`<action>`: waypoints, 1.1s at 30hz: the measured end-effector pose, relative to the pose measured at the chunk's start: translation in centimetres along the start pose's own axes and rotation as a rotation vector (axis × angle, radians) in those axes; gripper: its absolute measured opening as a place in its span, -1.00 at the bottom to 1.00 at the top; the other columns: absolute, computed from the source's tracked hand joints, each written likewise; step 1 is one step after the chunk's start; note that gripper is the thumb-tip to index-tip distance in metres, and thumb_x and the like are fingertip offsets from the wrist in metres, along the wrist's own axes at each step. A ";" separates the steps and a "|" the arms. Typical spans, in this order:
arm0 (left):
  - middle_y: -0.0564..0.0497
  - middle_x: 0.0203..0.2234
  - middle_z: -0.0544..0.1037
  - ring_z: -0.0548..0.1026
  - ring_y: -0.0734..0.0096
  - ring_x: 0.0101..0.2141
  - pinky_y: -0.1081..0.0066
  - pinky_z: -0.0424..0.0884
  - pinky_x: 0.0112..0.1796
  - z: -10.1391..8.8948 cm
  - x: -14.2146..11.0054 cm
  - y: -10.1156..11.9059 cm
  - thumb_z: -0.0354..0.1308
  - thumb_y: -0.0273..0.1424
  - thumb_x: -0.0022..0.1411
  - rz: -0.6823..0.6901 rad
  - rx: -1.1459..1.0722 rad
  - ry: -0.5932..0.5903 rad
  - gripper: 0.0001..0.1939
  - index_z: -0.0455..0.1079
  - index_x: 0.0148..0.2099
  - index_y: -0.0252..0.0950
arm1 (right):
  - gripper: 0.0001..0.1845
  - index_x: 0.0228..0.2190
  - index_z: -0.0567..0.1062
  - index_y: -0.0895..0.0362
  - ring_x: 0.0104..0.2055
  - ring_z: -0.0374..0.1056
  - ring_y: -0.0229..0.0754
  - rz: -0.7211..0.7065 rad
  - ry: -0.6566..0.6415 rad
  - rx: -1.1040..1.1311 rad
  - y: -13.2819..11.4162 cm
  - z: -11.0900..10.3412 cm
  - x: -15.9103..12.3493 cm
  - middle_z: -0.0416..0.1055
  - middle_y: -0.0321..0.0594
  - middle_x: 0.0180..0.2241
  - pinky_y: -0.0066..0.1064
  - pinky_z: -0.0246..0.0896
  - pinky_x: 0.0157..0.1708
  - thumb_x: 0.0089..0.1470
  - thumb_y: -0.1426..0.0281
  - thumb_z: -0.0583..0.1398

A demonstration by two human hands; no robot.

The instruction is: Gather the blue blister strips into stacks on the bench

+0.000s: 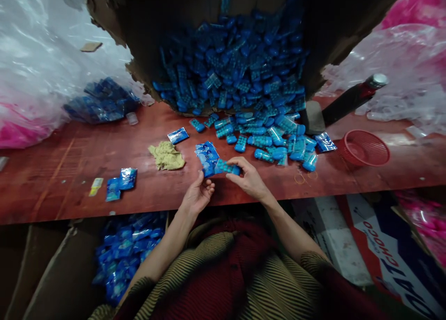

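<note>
My left hand (198, 195) is closed on a small stack of blue clear plastic pouches (206, 158) held over the near edge of the red table (55, 171). My right hand (248, 177) pinches a small blue toy phone piece (227, 167) whose end touches the pouches. Just beyond my hands, several more blue toy pieces (275, 141) spill out of a torn cardboard box (139, 41) lying on its side.
A crumpled yellow cloth (167, 156) and loose blue pouches (121, 183) lie to the left. A red mesh basket (364, 148) and a dark bottle (351, 99) sit at right. Plastic bags (38, 64) flank the box. A carton of filled blue packets (125, 252) stands below the table.
</note>
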State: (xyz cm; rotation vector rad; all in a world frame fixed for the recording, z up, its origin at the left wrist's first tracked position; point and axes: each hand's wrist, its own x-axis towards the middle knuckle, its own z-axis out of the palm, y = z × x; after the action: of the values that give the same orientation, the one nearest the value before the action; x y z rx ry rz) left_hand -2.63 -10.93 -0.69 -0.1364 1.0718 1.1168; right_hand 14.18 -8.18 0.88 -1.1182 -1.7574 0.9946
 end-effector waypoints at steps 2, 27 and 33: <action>0.08 -0.73 0.38 0.40 0.56 -0.67 0.62 0.34 -0.64 0.0 0.0 0.0 0.00 -0.41 0.27 0.001 -0.007 0.002 -0.78 0.26 -0.44 -0.34 | -0.77 -0.24 0.42 0.11 -0.14 0.32 -0.18 -0.037 -0.003 -0.032 0.0 0.1 -0.2 0.36 -0.19 -0.21 -0.33 0.21 -0.11 -0.02 0.43 0.19; 0.06 -0.73 0.39 0.44 0.51 -0.62 0.50 0.49 -0.50 -0.3 -0.2 0.1 0.04 -0.46 0.24 0.112 -0.002 -0.057 -0.78 0.32 -0.47 -0.37 | -0.78 -0.20 0.51 0.06 0.02 0.30 -0.14 -0.231 -0.065 -0.188 0.8 -0.1 -1.6 0.37 -0.11 -0.03 -0.19 0.22 0.02 0.10 0.46 0.14; 0.08 -0.71 0.42 0.43 0.51 -0.62 0.46 0.49 -0.48 -0.7 -0.2 0.4 0.23 -0.35 0.09 0.275 0.086 -0.162 -0.81 0.35 -0.44 -0.37 | -0.77 -0.19 0.51 0.03 0.03 0.30 -0.15 -0.192 -0.062 -0.128 0.9 0.1 -1.7 0.36 -0.11 -0.02 -0.22 0.24 0.01 0.10 0.44 0.15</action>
State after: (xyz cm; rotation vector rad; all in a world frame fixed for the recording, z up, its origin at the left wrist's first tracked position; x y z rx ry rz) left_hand -3.40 -11.30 -0.74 0.1723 1.0105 1.3014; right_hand 14.79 -9.55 -0.32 -0.9832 -1.9606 0.8174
